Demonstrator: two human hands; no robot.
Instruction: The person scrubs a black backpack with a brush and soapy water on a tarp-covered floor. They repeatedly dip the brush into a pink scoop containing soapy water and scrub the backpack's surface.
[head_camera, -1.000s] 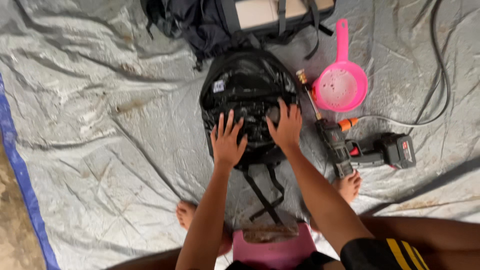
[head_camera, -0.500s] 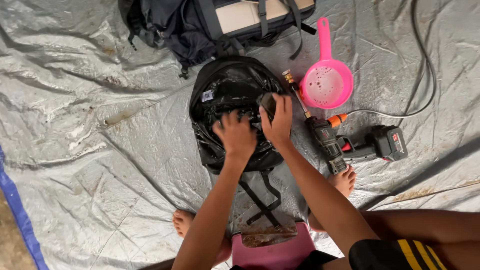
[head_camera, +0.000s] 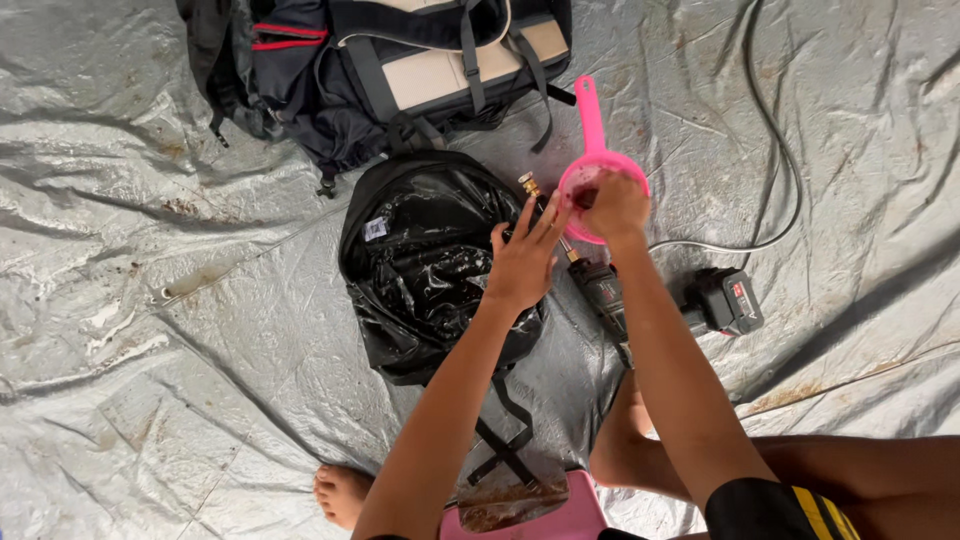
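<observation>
A wet, shiny black backpack (head_camera: 430, 270) lies flat on a grey tarp (head_camera: 150, 330), with its straps trailing toward me. My left hand (head_camera: 525, 262) rests on the backpack's right edge, fingers spread and holding nothing. My right hand (head_camera: 615, 205) reaches into the bowl of a pink long-handled scoop (head_camera: 592, 130) just right of the backpack. Its fingers curl down into the bowl and are hidden, so I cannot tell whether they hold anything.
A second backpack (head_camera: 430, 60), black with a beige panel, lies beyond the wet one. A spray gun with a brass nozzle (head_camera: 600, 290) and its black battery block (head_camera: 725, 300) lie under my right arm. A grey hose (head_camera: 785, 170) curves at the right. A pink stool (head_camera: 520, 520) and my bare foot (head_camera: 340, 495) are near me.
My right hand has left the black backpack and moved right into the pink scoop. My left hand has shifted to the backpack's right edge and spread its fingers.
</observation>
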